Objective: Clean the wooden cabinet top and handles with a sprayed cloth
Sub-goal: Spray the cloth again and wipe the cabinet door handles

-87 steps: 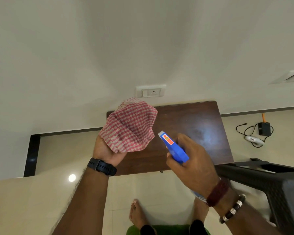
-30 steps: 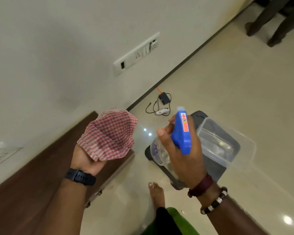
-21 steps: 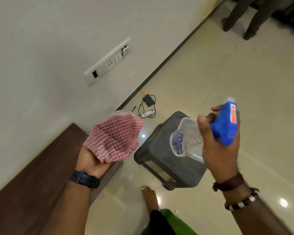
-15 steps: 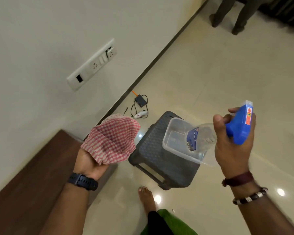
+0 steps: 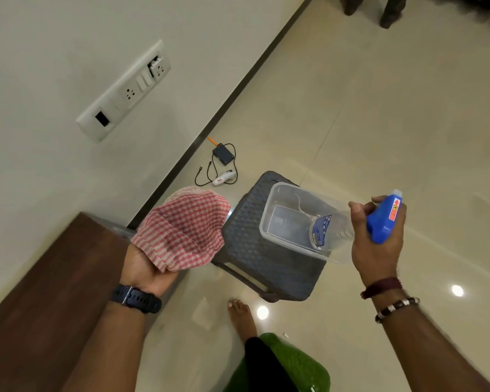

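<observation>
My left hand (image 5: 146,268) holds a red-and-white checked cloth (image 5: 183,229) bunched over its fingers, raised just past the right end of the dark wooden cabinet top (image 5: 48,281) at lower left. My right hand (image 5: 378,247) grips the blue trigger head of a clear spray bottle (image 5: 331,230). The bottle body points down and left into a clear plastic tub (image 5: 283,219). The cabinet handles are out of sight.
The tub sits on a dark woven plastic stool (image 5: 266,250) in front of my bare foot (image 5: 242,315). A small black box (image 5: 223,154) with cables and a white device (image 5: 224,178) lie on the floor by the wall. Another person's legs (image 5: 371,8) stand at the top right.
My head has turned right, away from the cabinet toward the stool. My right hand has carried the spray bottle rightward and lowered its body into the tub. The left hand keeps the cloth.
</observation>
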